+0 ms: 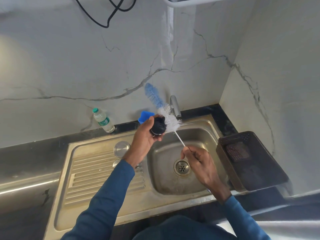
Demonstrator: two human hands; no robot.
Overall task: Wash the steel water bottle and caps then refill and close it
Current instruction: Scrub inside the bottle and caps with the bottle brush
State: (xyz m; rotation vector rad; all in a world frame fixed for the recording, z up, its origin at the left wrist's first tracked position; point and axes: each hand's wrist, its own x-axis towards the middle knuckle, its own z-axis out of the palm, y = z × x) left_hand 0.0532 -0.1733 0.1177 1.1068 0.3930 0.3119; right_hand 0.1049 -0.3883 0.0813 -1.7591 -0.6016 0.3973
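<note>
Far left, back edge of the dark counter (26, 158): clear plastic water bottle (103, 120) with green cap, tilted, leaning toward the marbled wall.

Steel sink unit (97, 172) set in the counter. On its ribbed drainboard, near the back edge: steel water bottle (121, 148), upright, seen from above; whether the round top is an open mouth or a closed end cannot be told. A small steel piece (116, 163) sits just in front of it, partly hidden by the left sleeve; could be a cap, not certain.

Left hand (146, 135) raised over the seam between drainboard and basin. Fingers and thumb curled round a dark round cap (158, 126), gripping it from the sides with its open side toward the brush.

Behind the left hand, at the back edge of the counter: blue plastic container (144, 116), mostly hidden.

Bottle brush (168, 118): white bristles touching the cap, blue bristle tip pointing up and back toward the wall, thin white wire stem running down to the right.

Right hand (199, 163) above the basin, over the drain (181, 168). Thumb and fingers pinch the stem near its lower end, narrow grip.

Steel tap (175, 105) at the back edge of the sink, just behind the brush.

Right edge of the counter, beside the basin: dark perforated plastic basket (249, 161).
</note>
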